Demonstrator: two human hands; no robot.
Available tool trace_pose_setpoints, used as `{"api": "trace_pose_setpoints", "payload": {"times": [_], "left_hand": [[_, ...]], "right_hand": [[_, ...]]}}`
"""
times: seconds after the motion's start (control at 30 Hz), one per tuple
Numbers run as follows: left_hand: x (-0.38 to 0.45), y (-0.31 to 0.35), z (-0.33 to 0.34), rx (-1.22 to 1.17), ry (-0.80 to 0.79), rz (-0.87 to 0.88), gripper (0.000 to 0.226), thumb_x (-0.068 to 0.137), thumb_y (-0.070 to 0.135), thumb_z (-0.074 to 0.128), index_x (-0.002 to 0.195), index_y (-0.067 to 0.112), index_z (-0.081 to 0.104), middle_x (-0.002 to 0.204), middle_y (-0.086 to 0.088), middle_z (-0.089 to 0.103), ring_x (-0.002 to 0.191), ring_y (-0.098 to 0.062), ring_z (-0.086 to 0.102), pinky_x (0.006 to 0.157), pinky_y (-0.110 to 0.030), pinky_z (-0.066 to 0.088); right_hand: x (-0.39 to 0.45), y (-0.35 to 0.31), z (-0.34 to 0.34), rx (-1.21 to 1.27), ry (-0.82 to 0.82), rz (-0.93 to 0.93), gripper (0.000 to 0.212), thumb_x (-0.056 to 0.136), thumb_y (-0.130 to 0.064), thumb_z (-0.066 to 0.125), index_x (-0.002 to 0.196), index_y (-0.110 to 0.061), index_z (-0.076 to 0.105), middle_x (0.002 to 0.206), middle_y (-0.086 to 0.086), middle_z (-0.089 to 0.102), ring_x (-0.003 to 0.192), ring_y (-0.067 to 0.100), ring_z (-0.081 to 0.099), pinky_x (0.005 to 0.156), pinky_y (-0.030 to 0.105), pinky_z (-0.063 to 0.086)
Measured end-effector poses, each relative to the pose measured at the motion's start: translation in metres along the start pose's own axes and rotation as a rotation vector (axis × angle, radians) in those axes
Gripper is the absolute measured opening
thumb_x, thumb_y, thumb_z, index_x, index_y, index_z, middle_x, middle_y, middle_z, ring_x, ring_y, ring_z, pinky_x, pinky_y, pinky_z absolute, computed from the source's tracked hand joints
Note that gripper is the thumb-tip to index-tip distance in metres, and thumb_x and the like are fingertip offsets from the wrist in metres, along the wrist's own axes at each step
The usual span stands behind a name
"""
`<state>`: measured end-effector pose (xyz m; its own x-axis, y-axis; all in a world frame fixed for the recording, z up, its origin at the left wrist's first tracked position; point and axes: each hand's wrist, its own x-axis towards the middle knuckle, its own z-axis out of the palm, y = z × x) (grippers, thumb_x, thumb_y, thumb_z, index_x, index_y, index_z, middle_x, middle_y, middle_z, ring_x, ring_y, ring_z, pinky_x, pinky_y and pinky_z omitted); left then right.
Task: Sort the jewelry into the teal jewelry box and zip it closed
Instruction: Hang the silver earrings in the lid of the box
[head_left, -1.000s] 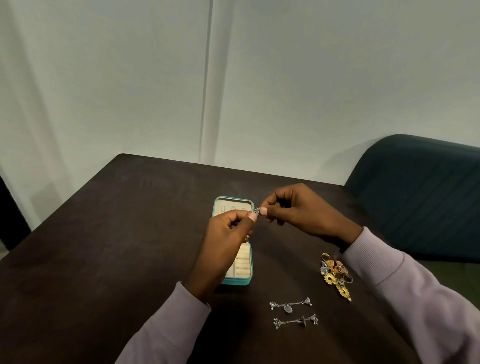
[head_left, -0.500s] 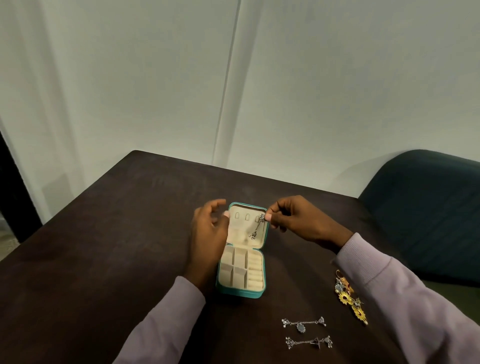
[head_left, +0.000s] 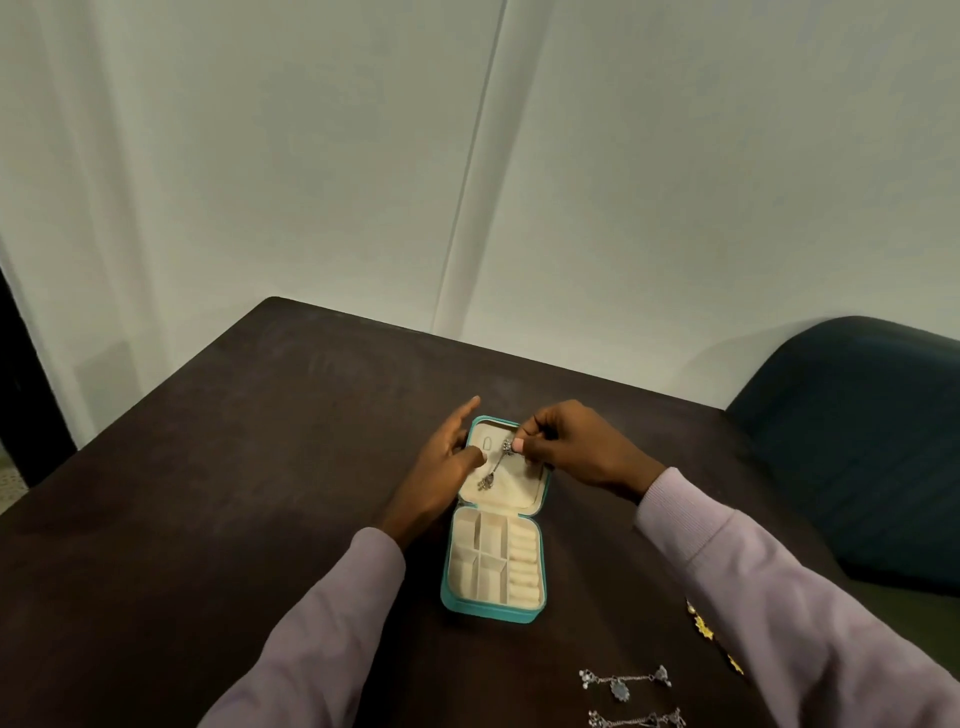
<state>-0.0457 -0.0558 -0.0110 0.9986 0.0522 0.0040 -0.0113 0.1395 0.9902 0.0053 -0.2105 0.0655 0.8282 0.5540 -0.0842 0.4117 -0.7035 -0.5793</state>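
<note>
teal jewelry box (head_left: 492, 613) open flat on table, cream lining, empty divided tray nearest, silver earring (head_left: 496, 466) dangling against lid panel, two silver pieces (head_left: 626, 682) lower right, gold cluster (head_left: 701, 623) mostly hidden, probably earrings

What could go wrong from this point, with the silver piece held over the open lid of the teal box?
1. The right hand only pinches the top of the silver earring, which dangles against the lid lining; a slip could drop it outside the teal jewelry box.
2. The left hand rests against the lid's edge with straight fingers, so a nudge might shift the box.
3. The right sleeve covers part of the gold pieces and might drag them.
</note>
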Motion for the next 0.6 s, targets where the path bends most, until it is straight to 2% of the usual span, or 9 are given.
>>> {"api": "trace_pose_setpoints", "payload": {"times": [0.13,0.23,0.3,0.43,0.53,0.6], "left_hand": [[0.005,-0.005,-0.002,0.041,0.000,0.051,0.059,0.086,-0.010,0.047,0.137,0.019,0.039,0.111,-0.004,0.061,0.089,-0.014,0.067,0.070,-0.029,0.058],[0.008,-0.007,-0.002,0.070,-0.004,0.087,0.057,0.085,-0.007,0.054,0.135,0.018,0.041,0.110,-0.002,0.060,0.094,-0.015,0.064,0.069,-0.024,0.057],[0.010,-0.010,-0.003,0.081,-0.009,0.102,0.057,0.084,0.000,0.061,0.134,0.020,0.041,0.110,0.000,0.059,0.095,-0.014,0.064,0.071,-0.024,0.057],[0.015,-0.017,0.000,0.106,0.056,0.152,0.052,0.082,0.010,0.067,0.128,0.022,0.045,0.109,0.003,0.059,0.093,-0.008,0.063,0.072,-0.021,0.056],[0.017,-0.021,0.002,0.159,0.151,0.199,0.044,0.083,0.012,0.067,0.122,0.022,0.049,0.102,0.009,0.059,0.089,-0.002,0.061,0.068,-0.013,0.053],[0.019,-0.024,0.001,0.219,0.206,0.228,0.040,0.084,0.013,0.066,0.121,0.021,0.051,0.104,0.006,0.061,0.088,-0.002,0.061,0.069,-0.012,0.052]], "right_hand": [[0.008,0.002,0.007,-0.030,0.050,-0.003,0.013,0.089,-0.023,0.062,0.087,-0.012,0.069,0.080,0.000,0.069,0.066,0.008,0.063,0.063,0.019,0.053],[0.011,0.002,0.013,-0.003,0.099,0.014,0.012,0.089,-0.022,0.061,0.085,-0.013,0.067,0.078,0.001,0.069,0.060,0.011,0.062,0.060,0.023,0.053],[0.013,0.003,0.016,-0.008,0.145,0.011,0.012,0.089,-0.022,0.061,0.086,-0.012,0.068,0.077,0.000,0.068,0.059,0.008,0.061,0.057,0.019,0.053],[0.015,0.003,0.025,-0.032,0.232,-0.022,0.012,0.089,-0.021,0.061,0.086,-0.012,0.068,0.077,-0.007,0.063,0.058,-0.001,0.057,0.049,0.006,0.041],[0.016,0.005,0.032,-0.046,0.283,-0.037,0.013,0.089,-0.022,0.061,0.087,-0.013,0.069,0.079,-0.006,0.063,0.062,-0.002,0.056,0.050,0.005,0.040],[0.016,0.006,0.036,-0.058,0.311,-0.041,0.014,0.089,-0.025,0.061,0.090,-0.013,0.069,0.084,-0.003,0.067,0.068,0.002,0.059,0.055,0.008,0.043]]}}
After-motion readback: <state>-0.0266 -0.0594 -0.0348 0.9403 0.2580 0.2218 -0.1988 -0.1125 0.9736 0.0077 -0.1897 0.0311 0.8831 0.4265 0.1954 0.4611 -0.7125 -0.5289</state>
